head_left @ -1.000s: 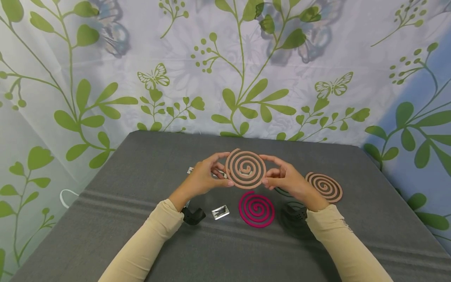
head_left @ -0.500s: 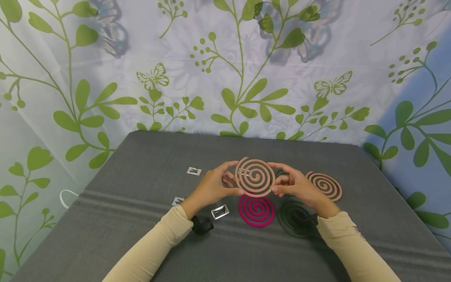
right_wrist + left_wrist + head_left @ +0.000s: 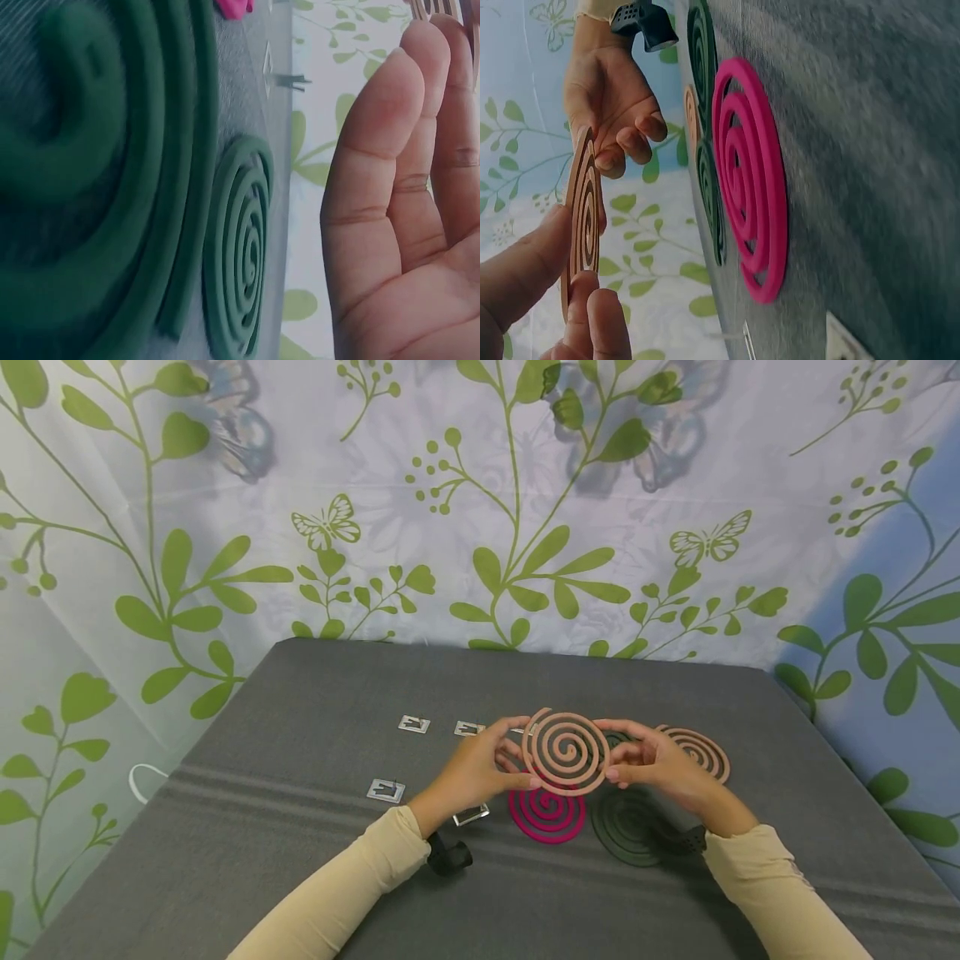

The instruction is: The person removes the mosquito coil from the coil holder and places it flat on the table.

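A tan mosquito coil (image 3: 566, 752) is held up off the table, its flat face towards me. My left hand (image 3: 476, 766) pinches its left edge between thumb and fingers. On the opposite edge, my right hand (image 3: 660, 764) grips it the same way. Below, a pink mosquito coil (image 3: 761, 150) lies flat, partly covered in the head view. To its right lies a dark green coil (image 3: 618, 852); a second green coil (image 3: 217, 262) lies behind, mostly hidden by my right hand in the head view. Another tan coil (image 3: 708, 750) lies beyond my right hand.
Small metal coil stands lie on the grey table (image 3: 247, 860): one at back left (image 3: 414, 724), another stand (image 3: 386, 790) nearer, and a stand (image 3: 471, 815) partly behind my left wrist. A patterned curtain (image 3: 420, 543) borders the back. A white cord (image 3: 142, 781) shows at left.
Both hands have carried the tan coil to the right and slightly towards me. It now overlaps the top of the pink coil in the head view. The things on the table have stayed put.
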Motion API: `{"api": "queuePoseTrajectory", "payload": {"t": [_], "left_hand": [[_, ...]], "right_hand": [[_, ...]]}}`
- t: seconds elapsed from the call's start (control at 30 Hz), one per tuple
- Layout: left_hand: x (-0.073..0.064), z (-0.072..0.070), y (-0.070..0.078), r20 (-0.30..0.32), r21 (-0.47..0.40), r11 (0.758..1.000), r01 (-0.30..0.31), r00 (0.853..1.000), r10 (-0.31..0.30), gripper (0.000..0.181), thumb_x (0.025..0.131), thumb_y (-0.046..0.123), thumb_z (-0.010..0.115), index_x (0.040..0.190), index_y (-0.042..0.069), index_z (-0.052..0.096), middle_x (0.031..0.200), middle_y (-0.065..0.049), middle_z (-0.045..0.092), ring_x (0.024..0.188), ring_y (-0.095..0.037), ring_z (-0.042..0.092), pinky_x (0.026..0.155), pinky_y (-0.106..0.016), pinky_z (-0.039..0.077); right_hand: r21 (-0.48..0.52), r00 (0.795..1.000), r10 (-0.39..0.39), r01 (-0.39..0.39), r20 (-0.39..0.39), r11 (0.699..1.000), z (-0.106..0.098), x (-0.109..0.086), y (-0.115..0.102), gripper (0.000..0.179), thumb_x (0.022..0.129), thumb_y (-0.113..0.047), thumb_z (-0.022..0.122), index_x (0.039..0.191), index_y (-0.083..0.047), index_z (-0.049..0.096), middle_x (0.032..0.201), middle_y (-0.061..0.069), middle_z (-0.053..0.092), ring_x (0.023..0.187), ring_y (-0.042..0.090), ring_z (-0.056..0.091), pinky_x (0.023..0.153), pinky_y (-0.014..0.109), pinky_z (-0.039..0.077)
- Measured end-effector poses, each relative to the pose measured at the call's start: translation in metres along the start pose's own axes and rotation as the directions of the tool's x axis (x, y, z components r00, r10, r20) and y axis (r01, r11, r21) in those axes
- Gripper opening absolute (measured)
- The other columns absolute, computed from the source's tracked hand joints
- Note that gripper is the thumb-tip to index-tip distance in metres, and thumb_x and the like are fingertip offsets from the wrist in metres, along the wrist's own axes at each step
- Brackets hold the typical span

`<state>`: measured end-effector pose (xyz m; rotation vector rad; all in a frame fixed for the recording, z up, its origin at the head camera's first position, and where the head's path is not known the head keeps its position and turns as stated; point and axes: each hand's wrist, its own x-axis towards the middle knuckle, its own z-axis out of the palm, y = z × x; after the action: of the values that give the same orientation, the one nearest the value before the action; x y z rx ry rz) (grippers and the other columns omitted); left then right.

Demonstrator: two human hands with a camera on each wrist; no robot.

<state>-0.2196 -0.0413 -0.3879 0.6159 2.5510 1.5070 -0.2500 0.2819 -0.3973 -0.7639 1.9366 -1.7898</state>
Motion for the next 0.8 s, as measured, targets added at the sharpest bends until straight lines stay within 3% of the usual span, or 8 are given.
{"api": "queuePoseTrajectory", "payload": {"t": [0.23,0.47,0.8], "left_hand": [[0.003,0.013,0.004,0.018,0.003,1.0,-0.002,1.0,0.002,0.085,0.088,0.018,0.094,0.161,0.015,0.051,0.108,0.0,0.078,0.087,-0.009,0.073,0.074,-0.028,0.057],[0.005,0.025,0.008,0.04,0.042,0.998,-0.04,0.998,0.039,0.084,0.088,0.019,0.094,0.16,0.012,0.052,0.104,0.001,0.08,0.083,-0.007,0.073,0.074,-0.025,0.057],[0.012,0.045,0.023,0.058,0.06,0.998,-0.031,0.998,0.027,0.082,0.088,0.022,0.095,0.158,0.013,0.054,0.096,0.006,0.079,0.077,0.001,0.068,0.068,-0.022,0.053]], "right_hand": [[-0.017,1.0,-0.004,0.004,0.0,1.0,-0.013,-0.013,0.002,0.059,0.104,0.01,0.062,0.148,-0.028,0.059,0.105,0.001,0.078,0.085,0.014,0.07,0.078,0.031,0.06],[-0.032,1.0,-0.008,0.008,-0.007,0.999,-0.023,-0.027,0.004,0.059,0.103,0.011,0.061,0.146,-0.03,0.062,0.107,0.004,0.078,0.086,0.016,0.071,0.078,0.032,0.061],[0.002,0.999,-0.03,0.03,0.041,1.0,-0.042,-0.047,0.002,0.061,0.103,0.016,0.058,0.148,-0.024,0.063,0.107,0.002,0.078,0.087,0.01,0.071,0.078,0.032,0.06]]}}
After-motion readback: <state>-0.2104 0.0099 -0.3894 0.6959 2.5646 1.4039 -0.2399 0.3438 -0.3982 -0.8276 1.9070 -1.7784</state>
